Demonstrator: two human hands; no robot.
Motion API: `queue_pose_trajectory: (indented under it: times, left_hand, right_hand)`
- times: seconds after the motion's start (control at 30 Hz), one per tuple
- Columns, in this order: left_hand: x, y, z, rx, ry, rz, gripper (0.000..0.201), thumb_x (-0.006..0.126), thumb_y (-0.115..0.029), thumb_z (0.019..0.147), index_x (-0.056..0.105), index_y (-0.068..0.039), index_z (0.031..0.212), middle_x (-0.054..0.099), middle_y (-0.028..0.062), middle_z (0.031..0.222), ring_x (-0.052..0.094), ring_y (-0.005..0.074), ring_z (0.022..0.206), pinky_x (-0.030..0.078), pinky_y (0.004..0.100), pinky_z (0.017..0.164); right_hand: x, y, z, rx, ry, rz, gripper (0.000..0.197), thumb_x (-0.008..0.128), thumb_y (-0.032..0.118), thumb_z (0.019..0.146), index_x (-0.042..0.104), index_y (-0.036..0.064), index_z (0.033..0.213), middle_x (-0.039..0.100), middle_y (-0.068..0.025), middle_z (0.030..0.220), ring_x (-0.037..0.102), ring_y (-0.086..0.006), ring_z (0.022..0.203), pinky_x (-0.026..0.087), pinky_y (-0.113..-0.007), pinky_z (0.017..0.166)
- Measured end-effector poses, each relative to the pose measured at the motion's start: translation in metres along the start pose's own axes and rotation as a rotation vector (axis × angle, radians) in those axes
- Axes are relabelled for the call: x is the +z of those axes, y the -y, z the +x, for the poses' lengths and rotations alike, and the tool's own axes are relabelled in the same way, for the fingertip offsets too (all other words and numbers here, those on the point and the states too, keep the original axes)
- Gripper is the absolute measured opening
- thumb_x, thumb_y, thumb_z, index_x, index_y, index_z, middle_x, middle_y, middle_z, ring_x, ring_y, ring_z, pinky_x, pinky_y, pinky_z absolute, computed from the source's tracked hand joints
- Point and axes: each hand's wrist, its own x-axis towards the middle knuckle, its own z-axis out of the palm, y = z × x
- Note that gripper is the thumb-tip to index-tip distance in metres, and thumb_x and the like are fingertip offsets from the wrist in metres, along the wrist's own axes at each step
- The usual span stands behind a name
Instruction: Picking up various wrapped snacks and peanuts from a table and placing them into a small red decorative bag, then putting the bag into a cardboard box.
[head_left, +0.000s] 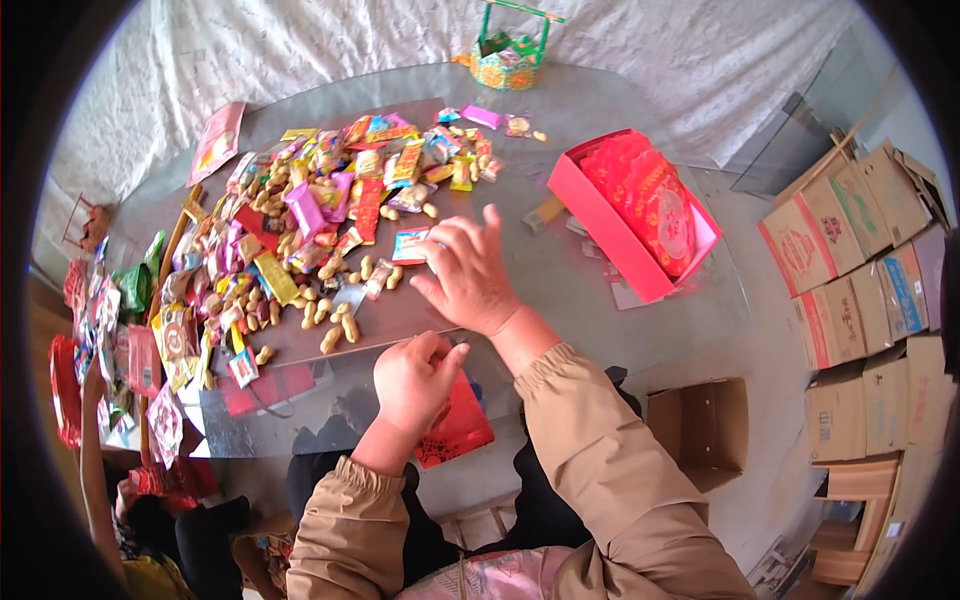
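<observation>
Below the table's near edge, my left hand (412, 385) is closed at the top of a red bag (456, 425), which hangs under my fingers; the grip itself is partly hidden. My right hand (468, 275) is over the table with its fingers apart and nothing visible in them. Just beyond its fingertips lies a small blue, white and red candy packet (410, 245). A wide heap of wrapped candies (305, 210) and unshelled peanuts (345, 325) spreads to the left of my right hand.
A red box (620, 235) filled with red bags stands on the right of the glass table (560, 300). A green-handled basket (508, 68) sits at the far edge. An open carton (698, 430) and stacked cardboard (860, 290) are on the right. Another person's arm (95, 470) reaches in at lower left.
</observation>
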Motion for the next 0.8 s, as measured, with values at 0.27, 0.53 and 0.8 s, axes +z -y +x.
queue_pose_trajectory:
  times: [0.27,0.53,0.8]
  left_hand:
    - [-0.002,-0.009,0.005,-0.019,0.041,0.011,0.031,0.081,-0.029,0.083,0.062,-0.008,0.071,0.060,0.0090,0.061,0.061,0.0311,0.059,0.047,0.0421,0.055]
    - [0.001,0.000,0.000,-0.063,0.048,0.009,0.034,0.082,-0.030,0.083,0.061,-0.007,0.070,0.057,0.0097,0.059,0.059,0.0314,0.057,0.046,0.0418,0.054]
    - [0.000,0.000,0.001,-0.079,0.063,-0.021,0.032,0.082,-0.029,0.083,0.062,-0.007,0.074,0.057,0.0086,0.060,0.059,0.0308,0.057,0.046,0.0413,0.054]
  right_hand:
    - [-0.161,-0.116,-0.015,0.632,-0.223,-0.614,0.053,0.070,0.010,0.082,0.053,0.0055,0.132,0.048,-0.0188,0.149,0.040,-0.0383,0.144,0.022,-0.068,0.117]
    - [-0.168,-0.148,-0.045,0.869,-0.022,-0.553,0.052,0.058,0.007,0.092,0.051,0.0029,0.142,0.057,-0.0223,0.144,0.052,-0.0365,0.136,0.043,-0.044,0.113]
    - [-0.214,-0.095,0.010,0.480,-0.394,-0.491,0.034,0.053,0.001,0.098,0.061,-0.0008,0.131,0.072,-0.0210,0.110,0.071,-0.0354,0.100,0.056,-0.042,0.086]
